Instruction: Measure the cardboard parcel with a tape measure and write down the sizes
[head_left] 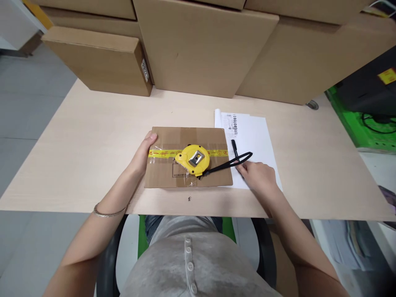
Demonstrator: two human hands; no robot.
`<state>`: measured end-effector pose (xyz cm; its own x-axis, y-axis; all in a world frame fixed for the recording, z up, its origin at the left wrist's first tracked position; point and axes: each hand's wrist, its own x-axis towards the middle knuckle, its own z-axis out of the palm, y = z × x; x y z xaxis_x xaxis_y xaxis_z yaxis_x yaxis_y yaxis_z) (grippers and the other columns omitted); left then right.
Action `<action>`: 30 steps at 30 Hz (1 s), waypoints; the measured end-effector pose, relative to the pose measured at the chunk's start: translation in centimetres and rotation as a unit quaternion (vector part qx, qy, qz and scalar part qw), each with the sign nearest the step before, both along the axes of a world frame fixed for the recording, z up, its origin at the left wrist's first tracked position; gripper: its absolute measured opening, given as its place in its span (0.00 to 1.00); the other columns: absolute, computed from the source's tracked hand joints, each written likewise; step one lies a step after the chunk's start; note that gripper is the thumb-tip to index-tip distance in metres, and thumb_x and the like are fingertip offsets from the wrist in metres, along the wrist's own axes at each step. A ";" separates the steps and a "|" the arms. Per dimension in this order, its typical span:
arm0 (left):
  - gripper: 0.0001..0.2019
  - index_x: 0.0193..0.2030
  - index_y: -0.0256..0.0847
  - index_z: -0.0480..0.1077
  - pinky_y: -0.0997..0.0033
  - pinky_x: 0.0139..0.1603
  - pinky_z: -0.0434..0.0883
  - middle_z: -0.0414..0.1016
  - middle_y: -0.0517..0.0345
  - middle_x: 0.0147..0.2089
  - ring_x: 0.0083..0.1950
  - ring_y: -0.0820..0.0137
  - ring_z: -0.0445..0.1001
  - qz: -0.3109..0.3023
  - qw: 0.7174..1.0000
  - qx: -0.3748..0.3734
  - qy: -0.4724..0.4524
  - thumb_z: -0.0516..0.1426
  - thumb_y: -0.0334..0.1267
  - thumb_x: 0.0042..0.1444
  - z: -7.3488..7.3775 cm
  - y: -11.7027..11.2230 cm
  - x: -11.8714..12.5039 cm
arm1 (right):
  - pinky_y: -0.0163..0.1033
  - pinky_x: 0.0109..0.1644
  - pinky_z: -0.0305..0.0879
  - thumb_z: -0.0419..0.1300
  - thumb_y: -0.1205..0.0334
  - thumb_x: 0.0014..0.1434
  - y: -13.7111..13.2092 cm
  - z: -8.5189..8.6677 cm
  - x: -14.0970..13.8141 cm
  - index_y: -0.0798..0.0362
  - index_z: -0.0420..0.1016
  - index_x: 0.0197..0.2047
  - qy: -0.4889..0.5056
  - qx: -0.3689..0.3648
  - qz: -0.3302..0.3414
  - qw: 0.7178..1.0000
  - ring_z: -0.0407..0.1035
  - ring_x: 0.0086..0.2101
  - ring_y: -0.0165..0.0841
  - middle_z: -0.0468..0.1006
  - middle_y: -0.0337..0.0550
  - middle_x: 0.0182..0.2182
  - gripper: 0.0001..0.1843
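Note:
A small taped cardboard box [163, 175] lies flat near the table's front edge. My left hand [144, 152] grips its left side, thumb on the top face and the other fingers hidden. On the box rests a yellow tape measure [185, 156] with a metal clip facing up. Its black wrist strap [221, 166] stretches right, the loop end reaching over a black pen [234, 145]. My right hand [260, 175] has its fingers closed around the lower part of this pen, above white paper sheets [256, 132]. The box partly covers the sheets.
Large cardboard boxes [198, 45] stand along the back of the table [77, 165]. A smaller closed box [102, 62] sits at the back left. At the far right are a green tray [349, 128] and a dark item with a cable. A chair armrest [264, 251] is below the table edge.

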<state>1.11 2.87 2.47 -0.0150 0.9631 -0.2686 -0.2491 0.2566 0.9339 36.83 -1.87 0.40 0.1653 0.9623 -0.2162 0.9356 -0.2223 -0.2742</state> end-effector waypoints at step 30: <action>0.28 0.65 0.51 0.74 0.48 0.82 0.53 0.67 0.51 0.74 0.79 0.50 0.57 -0.192 0.952 0.237 0.016 0.52 0.64 0.68 -4.7 1.2 -4.1 | 0.52 0.56 0.78 0.64 0.56 0.71 4.2 8.8 -18.7 0.41 0.71 0.58 0.252 0.186 0.432 0.845 0.80 0.52 0.43 0.82 0.43 0.53 0.15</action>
<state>-2.99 4.09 -2.27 0.3625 0.9118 0.1931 -0.1907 -0.1302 0.9730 18.17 2.35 9.18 -0.6578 0.6929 0.2954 0.4474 0.6749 -0.5868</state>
